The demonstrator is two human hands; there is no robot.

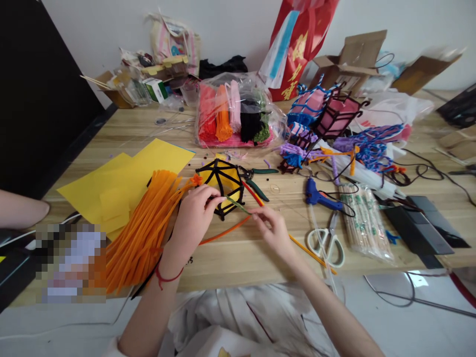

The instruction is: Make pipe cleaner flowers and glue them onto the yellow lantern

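My left hand (195,213) is closed in a pinch on one end of a short green pipe cleaner (238,205), right against a small black-and-yellow pipe-cleaner frame (222,184) on the wooden table (238,253). My right hand (273,228) pinches the green pipe cleaner's other end, a little to the right of the frame. A single orange pipe cleaner (226,232) lies on the table under both hands. A thick bundle of orange pipe cleaners (143,230) lies beside my left wrist.
Yellow paper sheets (122,181) lie at the left. Pliers (256,181), a blue glue gun (320,196), white scissors (327,243) and packed sticks (362,215) lie to the right. A bag of coloured pipe cleaners (238,111) and finished pipe-cleaner models (327,119) stand behind. Another person's arm (20,208) rests at far left.
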